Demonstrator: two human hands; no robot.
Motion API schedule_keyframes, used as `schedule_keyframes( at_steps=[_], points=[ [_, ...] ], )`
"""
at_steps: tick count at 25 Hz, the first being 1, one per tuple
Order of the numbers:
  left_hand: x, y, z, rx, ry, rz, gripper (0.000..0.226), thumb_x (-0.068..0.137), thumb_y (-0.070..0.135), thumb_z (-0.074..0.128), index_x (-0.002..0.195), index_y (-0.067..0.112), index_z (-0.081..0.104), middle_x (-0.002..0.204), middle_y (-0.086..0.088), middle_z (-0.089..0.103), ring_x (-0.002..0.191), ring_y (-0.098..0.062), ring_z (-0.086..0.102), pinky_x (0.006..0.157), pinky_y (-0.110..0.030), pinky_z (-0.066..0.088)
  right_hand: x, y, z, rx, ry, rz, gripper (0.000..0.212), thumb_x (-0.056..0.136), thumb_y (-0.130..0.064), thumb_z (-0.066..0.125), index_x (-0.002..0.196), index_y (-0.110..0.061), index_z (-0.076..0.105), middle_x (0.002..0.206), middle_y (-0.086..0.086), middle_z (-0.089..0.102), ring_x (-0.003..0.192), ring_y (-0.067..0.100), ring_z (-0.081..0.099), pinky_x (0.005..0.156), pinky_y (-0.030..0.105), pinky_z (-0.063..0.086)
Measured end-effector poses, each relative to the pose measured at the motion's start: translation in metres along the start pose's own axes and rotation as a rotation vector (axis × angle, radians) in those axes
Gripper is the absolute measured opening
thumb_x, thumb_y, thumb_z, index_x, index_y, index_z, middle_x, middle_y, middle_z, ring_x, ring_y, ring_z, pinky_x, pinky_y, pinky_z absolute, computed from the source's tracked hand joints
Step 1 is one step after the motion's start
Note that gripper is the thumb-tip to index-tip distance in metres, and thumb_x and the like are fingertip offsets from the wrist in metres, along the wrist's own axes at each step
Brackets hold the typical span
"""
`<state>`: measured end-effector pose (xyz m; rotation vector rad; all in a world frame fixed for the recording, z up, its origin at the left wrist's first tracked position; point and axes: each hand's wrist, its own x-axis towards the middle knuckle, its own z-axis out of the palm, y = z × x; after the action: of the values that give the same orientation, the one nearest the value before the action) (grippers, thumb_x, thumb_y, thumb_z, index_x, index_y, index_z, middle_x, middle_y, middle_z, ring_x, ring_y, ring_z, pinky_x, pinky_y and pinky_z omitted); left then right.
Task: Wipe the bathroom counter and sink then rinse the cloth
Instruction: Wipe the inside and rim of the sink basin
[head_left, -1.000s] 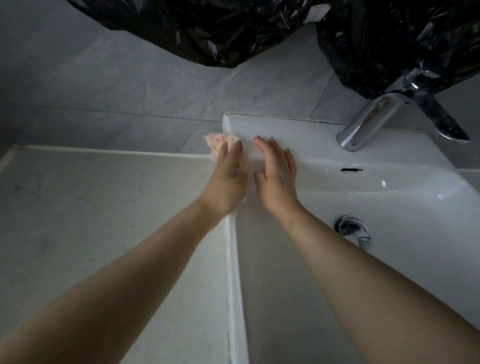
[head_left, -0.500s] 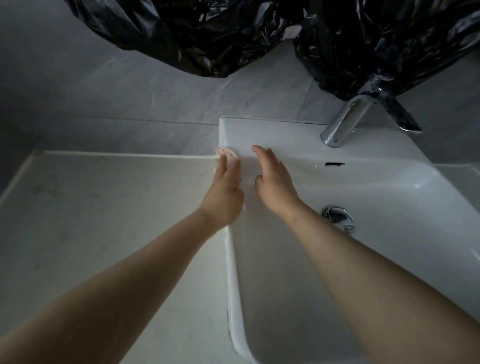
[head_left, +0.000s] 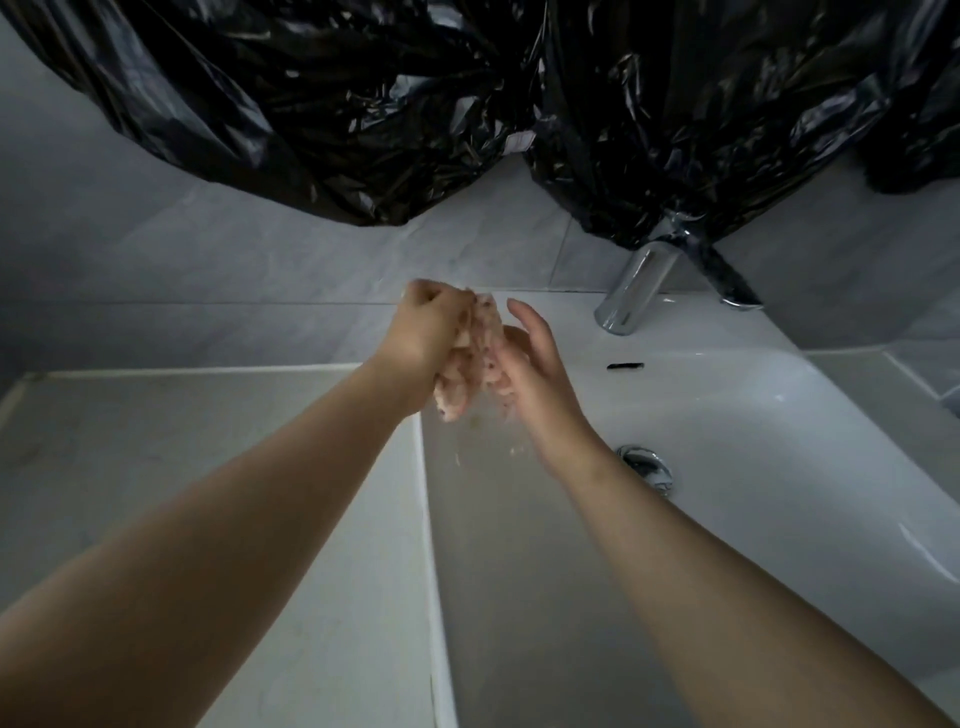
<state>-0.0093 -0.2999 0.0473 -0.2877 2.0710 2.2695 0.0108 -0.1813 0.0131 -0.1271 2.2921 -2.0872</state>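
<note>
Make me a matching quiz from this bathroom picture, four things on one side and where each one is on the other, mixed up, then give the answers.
Things:
1. cloth
2. faucet
3. drain
4. black plastic bags

Places:
A. at the bottom of the sink basin
B. bunched between the left hand and right hand
C. hanging against the wall above the counter
D. on the sink's back ledge

Pairs: 1-B, 2-D, 3-A, 4-C

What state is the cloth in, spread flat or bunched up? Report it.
Bunched up. The pink cloth hangs crumpled between the left hand, which grips its top, and the open right hand, above the sink.
</note>
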Motion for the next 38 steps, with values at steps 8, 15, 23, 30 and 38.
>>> schedule_keyframes(
  at_steps=[8, 15, 23, 30, 38],
  points=[
    [0.039, -0.035, -0.021, 0.628, 0.189, 0.152, 0.034, 0.093, 0.026, 0.047, 0.123, 0.013, 0.055, 0.134, -0.007, 0.042, 0.122, -0.025, 0.044, 0.101, -0.031, 0.034, 0.053, 0.004, 0.002, -0.669, 0.376, -0.151, 0.022, 0.092, -0.016, 0.05, 0.111, -0.017, 0.061, 0.115, 0.001, 0.06, 0.108, 0.022, 0.054, 0.086, 0.022, 0.038],
    [0.046, -0.066, -0.029, 0.528, 0.21, 0.109, 0.035, 0.091, 0.021, 0.048, 0.125, 0.013, 0.05, 0.113, -0.009, 0.063, 0.105, -0.03, 0.057, 0.081, -0.031, 0.04, 0.082, 0.028, 0.042, -1.161, -0.079, -0.159, 0.046, 0.101, -0.041, 0.021, 0.146, -0.035, 0.025, 0.159, -0.009, 0.009, 0.146, 0.019, 0.0, 0.117, 0.04, -0.001],
    [0.044, -0.063, -0.015, 0.8, 0.295, 0.163, 0.03, 0.099, 0.021, 0.032, 0.118, 0.005, 0.048, 0.107, -0.017, 0.061, 0.097, -0.035, 0.054, 0.069, -0.029, 0.031, 0.107, 0.032, -0.027, -1.475, 0.14, -0.024, 0.061, 0.093, -0.046, 0.012, 0.136, -0.02, 0.048, 0.152, 0.011, 0.028, 0.142, 0.029, 0.015, 0.11, 0.041, 0.019],
    [0.043, -0.065, -0.021, 0.793, 0.258, 0.174, 0.032, 0.1, 0.022, 0.03, 0.12, 0.006, 0.049, 0.108, -0.017, 0.062, 0.099, -0.035, 0.054, 0.07, -0.029, 0.03, 0.115, 0.033, -0.024, -1.274, 0.079, -0.15, 0.06, 0.092, -0.052, 0.027, 0.138, -0.016, 0.042, 0.153, 0.007, 0.028, 0.137, 0.028, 0.026, 0.108, 0.037, 0.023],
    [0.042, -0.065, -0.018, 0.778, 0.299, 0.184, 0.034, 0.1, 0.021, 0.03, 0.125, 0.006, 0.046, 0.113, -0.016, 0.061, 0.103, -0.034, 0.054, 0.071, -0.027, 0.03, 0.119, 0.039, -0.002, -1.201, 0.169, -0.115, 0.057, 0.093, -0.046, 0.033, 0.138, -0.012, 0.041, 0.154, 0.013, 0.025, 0.141, 0.027, 0.021, 0.114, 0.038, 0.014]
  ],
)
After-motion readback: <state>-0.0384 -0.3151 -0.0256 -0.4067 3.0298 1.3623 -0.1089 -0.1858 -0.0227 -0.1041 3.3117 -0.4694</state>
